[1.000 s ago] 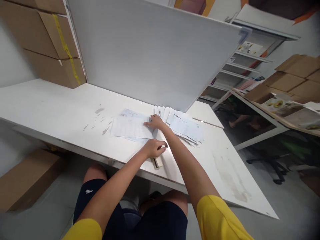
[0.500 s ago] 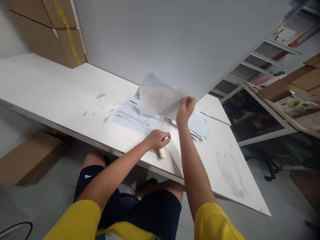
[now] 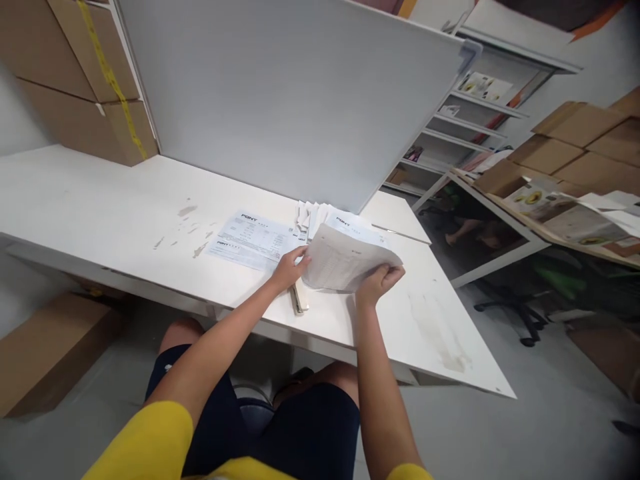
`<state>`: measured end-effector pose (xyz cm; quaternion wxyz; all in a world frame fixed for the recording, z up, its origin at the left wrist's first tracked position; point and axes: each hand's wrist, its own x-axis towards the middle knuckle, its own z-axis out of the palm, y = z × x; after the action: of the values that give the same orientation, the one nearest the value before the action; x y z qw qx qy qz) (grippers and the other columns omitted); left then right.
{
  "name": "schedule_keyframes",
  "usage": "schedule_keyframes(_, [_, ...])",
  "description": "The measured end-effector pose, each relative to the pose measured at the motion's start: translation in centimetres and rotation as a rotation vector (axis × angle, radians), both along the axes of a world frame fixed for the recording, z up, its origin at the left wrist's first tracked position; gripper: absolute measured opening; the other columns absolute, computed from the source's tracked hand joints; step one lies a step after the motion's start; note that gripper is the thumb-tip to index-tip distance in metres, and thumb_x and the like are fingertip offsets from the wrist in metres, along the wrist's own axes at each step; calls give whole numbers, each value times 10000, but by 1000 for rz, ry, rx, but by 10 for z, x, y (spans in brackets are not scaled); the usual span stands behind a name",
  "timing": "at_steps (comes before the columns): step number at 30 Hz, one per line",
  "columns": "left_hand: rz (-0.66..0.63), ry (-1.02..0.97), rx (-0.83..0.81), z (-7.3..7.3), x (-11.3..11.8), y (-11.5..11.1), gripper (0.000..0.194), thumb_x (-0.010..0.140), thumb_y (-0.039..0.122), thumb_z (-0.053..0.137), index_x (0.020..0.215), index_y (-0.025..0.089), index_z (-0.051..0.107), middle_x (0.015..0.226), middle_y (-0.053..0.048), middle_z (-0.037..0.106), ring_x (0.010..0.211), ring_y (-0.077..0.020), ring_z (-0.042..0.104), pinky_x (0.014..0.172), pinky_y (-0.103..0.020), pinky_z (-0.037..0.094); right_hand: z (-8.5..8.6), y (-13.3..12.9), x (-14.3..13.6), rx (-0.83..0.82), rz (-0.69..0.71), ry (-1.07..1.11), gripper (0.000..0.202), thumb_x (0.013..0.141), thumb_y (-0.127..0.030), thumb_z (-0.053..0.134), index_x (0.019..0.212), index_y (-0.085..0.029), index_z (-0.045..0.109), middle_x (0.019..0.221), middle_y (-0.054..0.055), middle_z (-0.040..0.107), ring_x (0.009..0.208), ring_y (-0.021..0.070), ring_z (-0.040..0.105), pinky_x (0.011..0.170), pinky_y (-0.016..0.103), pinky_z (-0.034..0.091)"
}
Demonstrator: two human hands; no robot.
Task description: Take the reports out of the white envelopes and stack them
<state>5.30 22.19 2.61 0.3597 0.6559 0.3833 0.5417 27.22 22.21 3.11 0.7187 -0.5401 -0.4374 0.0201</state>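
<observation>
White desk [image 3: 115, 200] beneath, fingers of left hand [image 3: 290, 269] and right hand [image 3: 376, 285] grip paper [image 3: 340, 259], possibly several sheets.

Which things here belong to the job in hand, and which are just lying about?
Job in hand:
paper in left hand and right hand
loose printed sheet
paper pile
stapler-like tool, probably

Lying about, apparently:
stacked cartons
floor carton
wheeled chair base

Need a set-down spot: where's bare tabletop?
Free: the white tabletop left of the blue papers, in front of the taped boxes, smudged; and right of the right hand, stained, up to the table's right edge. Crowded: the middle, with the held paper, the paper pile behind, a stapler-like tool by the left hand.
</observation>
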Motion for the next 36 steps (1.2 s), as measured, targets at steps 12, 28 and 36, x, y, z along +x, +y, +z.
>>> schedule_keyframes(12, [175,-144,-64,1,-3,9,254,829,403,555,897,174,643,893,-41,697,878,-195,641,825,-314,482,-17,20,1,-185,382,343,310,670,-462,598,816,-220,470,751,-42,514,728,131,501,722,271,424])
schedule_keyframes(28, [82,-140,-59,-5,-3,16,263,826,298,553,1051,185,628,1082,-78,688,1035,-212,625,936,-340,456,-12,12,7,-226,489,412,214,766,-425,489,864,-234,496,834,-15,560,828,165,552,761,295,444])
schedule_keyframes(36, [81,-127,-101,-8,-2,18,237,830,247,527,1030,179,635,1006,-51,695,999,-194,627,909,-312,461,-21,14,14,-327,487,349,154,705,-353,511,797,-230,501,769,-38,564,722,135,533,691,257,426])
